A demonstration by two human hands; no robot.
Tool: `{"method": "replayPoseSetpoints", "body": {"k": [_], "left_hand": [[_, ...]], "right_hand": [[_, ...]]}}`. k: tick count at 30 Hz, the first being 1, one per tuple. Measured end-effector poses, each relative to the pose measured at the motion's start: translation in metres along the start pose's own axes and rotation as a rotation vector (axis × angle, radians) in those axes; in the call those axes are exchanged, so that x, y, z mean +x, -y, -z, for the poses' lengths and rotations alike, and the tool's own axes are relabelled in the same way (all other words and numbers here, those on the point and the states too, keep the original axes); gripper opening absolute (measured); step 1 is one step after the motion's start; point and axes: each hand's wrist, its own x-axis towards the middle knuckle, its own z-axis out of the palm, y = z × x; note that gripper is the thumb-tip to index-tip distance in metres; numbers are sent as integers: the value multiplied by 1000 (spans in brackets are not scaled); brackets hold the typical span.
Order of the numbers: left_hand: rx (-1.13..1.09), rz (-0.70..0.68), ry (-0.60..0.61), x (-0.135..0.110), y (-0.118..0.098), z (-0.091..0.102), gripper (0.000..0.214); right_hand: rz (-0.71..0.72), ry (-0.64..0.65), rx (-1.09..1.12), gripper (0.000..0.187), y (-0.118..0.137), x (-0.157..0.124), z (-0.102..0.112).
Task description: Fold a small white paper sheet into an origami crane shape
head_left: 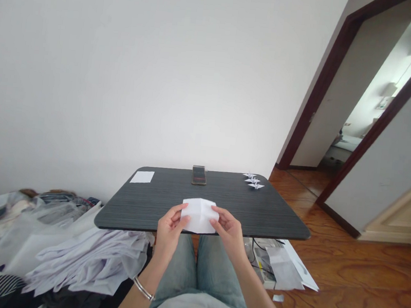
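Observation:
A folded white paper [199,214] is held over the near edge of a dark wood-grain table [265,212]. My left hand [169,227] pinches the paper's left side, thumb on top. My right hand [229,227] grips its right side with the fingers curled round the edge. A silver bracelet sits on my left wrist.
A flat white sheet [142,176] lies at the table's far left, a phone [199,175] stands at the far middle, three small paper cranes [254,180] at the far right. A heap of clothes and bags [52,250] fills the left floor. Papers [285,267] lie under the table's right side. A doorway [363,117] opens at right.

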Motion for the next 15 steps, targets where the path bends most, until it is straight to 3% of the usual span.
{"method": "replayPoseSetpoints", "body": {"k": [2, 7, 15], "left_hand": [[41, -4, 14, 0, 1, 0, 33], [209, -13, 65, 1, 1, 2, 24], [533, -162, 152, 3, 6, 7, 25]], "right_hand": [[-7, 15, -128, 26, -6, 1, 5], [33, 74, -303, 23, -4, 3, 9], [27, 92, -376, 20, -7, 1, 4]]}}
